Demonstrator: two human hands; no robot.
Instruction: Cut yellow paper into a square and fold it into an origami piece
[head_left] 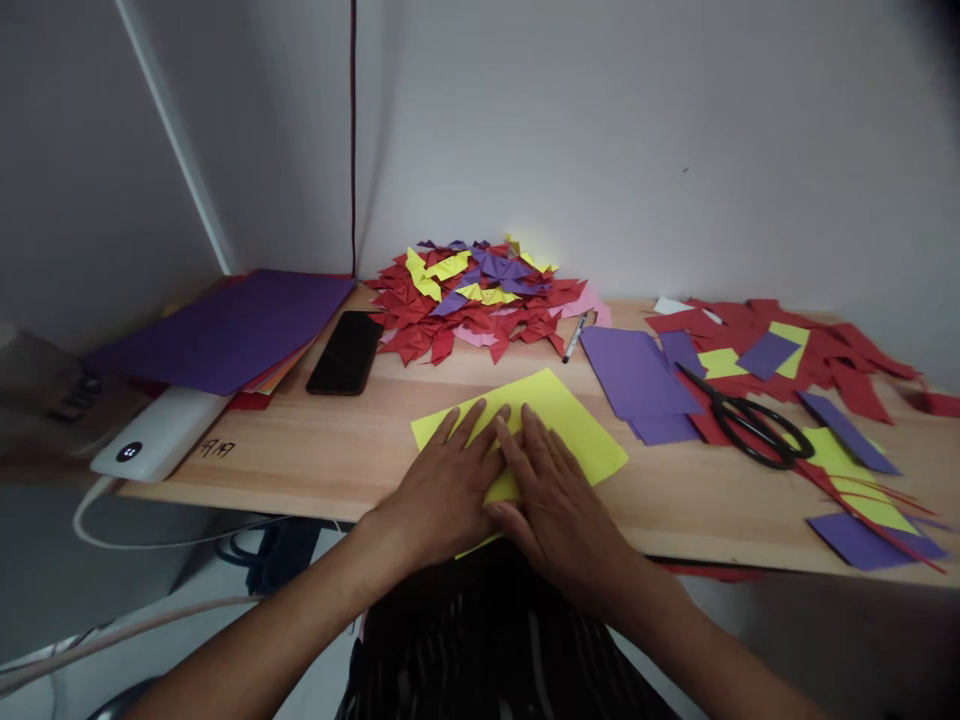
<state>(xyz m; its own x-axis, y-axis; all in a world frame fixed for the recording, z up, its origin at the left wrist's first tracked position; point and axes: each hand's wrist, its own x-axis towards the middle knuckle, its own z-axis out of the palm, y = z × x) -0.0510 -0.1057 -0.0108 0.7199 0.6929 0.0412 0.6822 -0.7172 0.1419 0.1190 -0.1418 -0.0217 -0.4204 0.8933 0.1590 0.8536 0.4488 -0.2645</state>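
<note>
A yellow sheet of paper [581, 435] lies at an angle by the table's front edge, one corner poking over it. My left hand [454, 475] rests flat on the sheet's left part with fingers stretched out. Flat on the right part lies my right hand [546, 490], its fingers also extended. The fingertips of both hands come together near the middle of the paper. Much of the sheet is covered by the hands, so I cannot tell whether it is folded there.
Folded paper pieces [480, 300] are heaped at the back. A phone [345, 352], purple sheets [255, 320] and a white power bank [161, 435] are on the left. Rightward lie a pen [574, 338], purple paper [637, 372], black scissors [750, 425] and red scraps [817, 355].
</note>
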